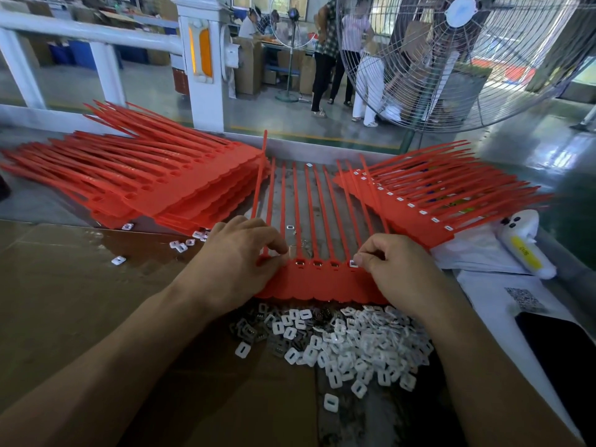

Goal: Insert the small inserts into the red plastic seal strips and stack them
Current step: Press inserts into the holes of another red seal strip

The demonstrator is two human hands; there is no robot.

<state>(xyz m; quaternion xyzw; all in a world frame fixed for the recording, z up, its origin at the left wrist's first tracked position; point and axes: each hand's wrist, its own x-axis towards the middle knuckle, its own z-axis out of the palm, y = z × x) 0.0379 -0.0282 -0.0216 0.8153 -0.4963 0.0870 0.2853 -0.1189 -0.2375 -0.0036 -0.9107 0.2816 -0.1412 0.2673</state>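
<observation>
Head view shows both hands working on one red seal strip sheet (322, 285) that lies flat on the surface (38, 201), its long tails running away from the person.

Left hand (238, 253): fingers curled, fingertips pinching at the left end of the sheet's socket row; what they grip there is hidden by the fingers.

Right hand (396, 262): fingers curled, thumb and forefinger pinching a white insert (353, 263) at a socket toward the right of the row. Three sockets between the two hands appear to hold seated inserts.

Loose insert pile (351, 343): white and clear pieces heaped on the surface just in front of the sheet's near edge, between the forearms. A few stray inserts lie to the left on brown cardboard (64, 301).

Left stack (154, 185): red sheets piled beyond the left hand, sockets open.

Right stack (429, 201): red sheets piled beyond the right hand, white inserts visible along the socket row.

White plastic bag (477, 253) and a white handheld device (522, 240) lie beside the right stack. A large floor fan (458, 59) stands beyond the surface.
</observation>
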